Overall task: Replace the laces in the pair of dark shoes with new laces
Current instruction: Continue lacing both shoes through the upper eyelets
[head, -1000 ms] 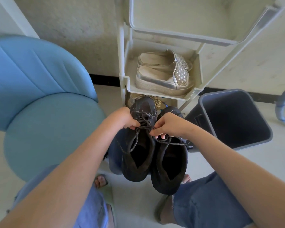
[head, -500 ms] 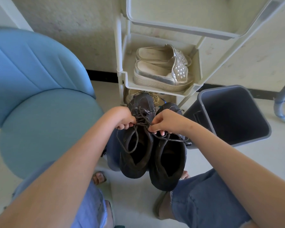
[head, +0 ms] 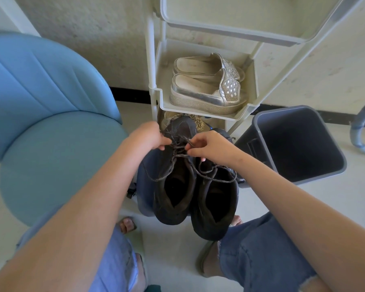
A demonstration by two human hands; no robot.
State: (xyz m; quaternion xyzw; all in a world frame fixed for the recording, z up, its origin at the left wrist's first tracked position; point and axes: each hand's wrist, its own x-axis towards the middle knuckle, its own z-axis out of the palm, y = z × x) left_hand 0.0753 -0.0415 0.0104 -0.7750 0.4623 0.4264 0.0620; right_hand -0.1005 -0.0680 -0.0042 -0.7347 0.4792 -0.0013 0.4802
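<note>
The two dark shoes (head: 171,213) sit side by side between the knees, with their toes pointing away. The lace (head: 178,154) on the left one looks thin, soft and floppy, so I think it is best held close to the holes. The left hand (head: 148,137) and right hand (head: 211,147) each pinch it with curled fingertips near the toe, and its loose ends trail back toward the person.

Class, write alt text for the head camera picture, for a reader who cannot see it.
A left hand and a right hand pinch the lace of one of two dark shoes, seen from above. Beyond them stand a rack holding silver shoes, a grey bin and a blue chair.
</note>
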